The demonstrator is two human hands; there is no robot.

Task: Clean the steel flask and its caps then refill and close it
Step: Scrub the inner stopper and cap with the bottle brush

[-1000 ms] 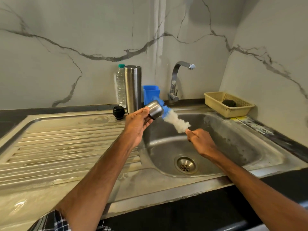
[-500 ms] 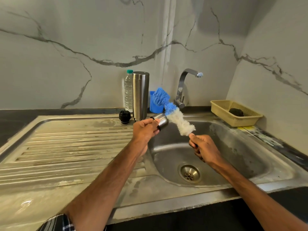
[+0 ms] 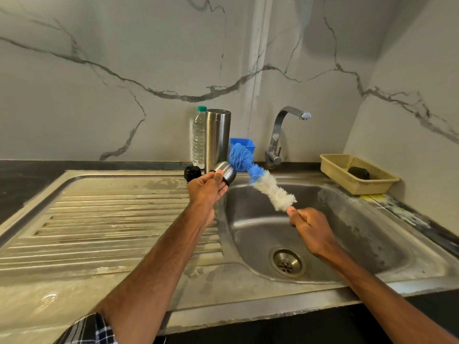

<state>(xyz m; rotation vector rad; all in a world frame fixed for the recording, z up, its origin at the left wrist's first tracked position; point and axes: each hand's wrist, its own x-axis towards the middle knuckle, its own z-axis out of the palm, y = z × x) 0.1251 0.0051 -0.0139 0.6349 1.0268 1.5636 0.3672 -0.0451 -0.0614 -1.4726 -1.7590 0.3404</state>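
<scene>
You are pinching the steel cap (image 3: 224, 173) in your left hand (image 3: 207, 188) at the sink (image 3: 372, 244) edge. Your right hand (image 3: 308, 223) is fisting the bottle brush (image 3: 270, 192), its blue tip just beside the cap. Try turning the cap's mouth onto the bristles and twisting. The steel flask (image 3: 217, 140) is standing upright behind. No writing is showing legibly.

Left of the sink basin (image 3: 347, 244) the ribbed drainboard (image 3: 111, 219) lay open, while a black cap (image 3: 192, 173), water bottle (image 3: 198, 140), steel flask (image 3: 217, 140), blue container (image 3: 246, 142) and faucet (image 3: 278, 140) crowded its rear edge, a yellow basket (image 3: 357, 187) its right.
</scene>
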